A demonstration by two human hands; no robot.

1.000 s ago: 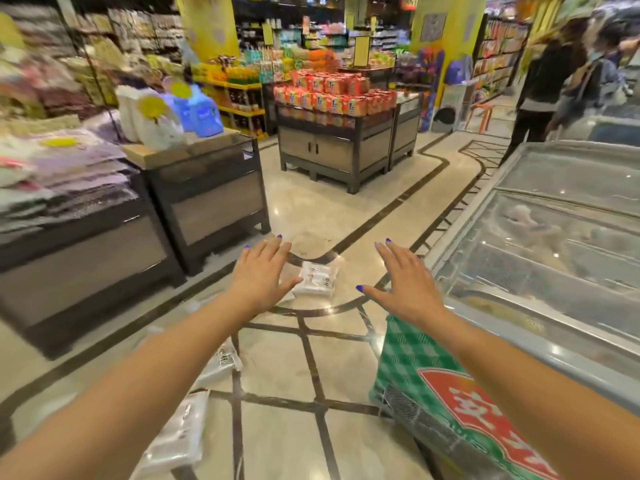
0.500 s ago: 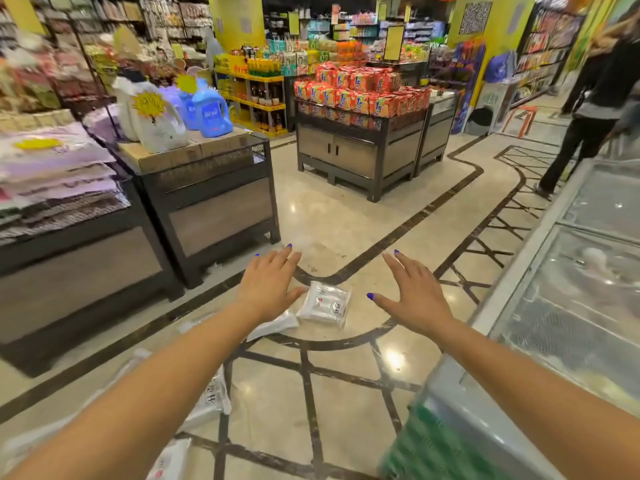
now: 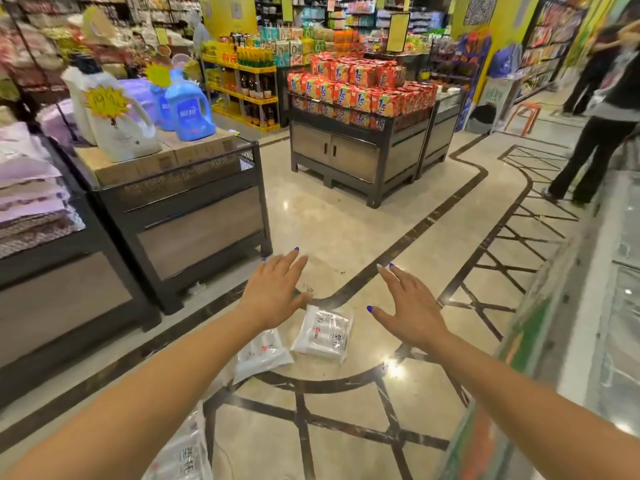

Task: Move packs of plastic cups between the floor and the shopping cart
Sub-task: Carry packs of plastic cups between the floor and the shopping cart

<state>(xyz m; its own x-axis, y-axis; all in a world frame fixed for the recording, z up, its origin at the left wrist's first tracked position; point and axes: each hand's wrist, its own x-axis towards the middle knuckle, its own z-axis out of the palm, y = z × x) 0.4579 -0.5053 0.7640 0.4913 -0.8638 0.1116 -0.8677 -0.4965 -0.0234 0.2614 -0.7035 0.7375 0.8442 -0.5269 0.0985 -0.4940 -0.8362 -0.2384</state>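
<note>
Three clear packs of plastic cups lie on the shiny tiled floor. One pack (image 3: 323,334) is between my two hands, a second pack (image 3: 262,355) sits just left of it, partly under my left wrist, and a third pack (image 3: 183,452) lies near the bottom edge beside my left forearm. My left hand (image 3: 273,289) and my right hand (image 3: 412,310) are stretched forward above the packs, palms down, fingers spread, holding nothing. No shopping cart is clearly in view; a blurred green and red shape (image 3: 485,427) shows at the lower right.
A dark display stand (image 3: 194,216) with detergent bottles stands to the left. A stand of orange snack packs (image 3: 360,150) is ahead. A glass-topped freezer (image 3: 616,306) runs along the right. A person in dark trousers (image 3: 599,140) stands at the far right.
The view has swung left and forward. The packs now appear nearer under my hands. The green checked item and freezer slid toward the right edge. My hands stay open.
</note>
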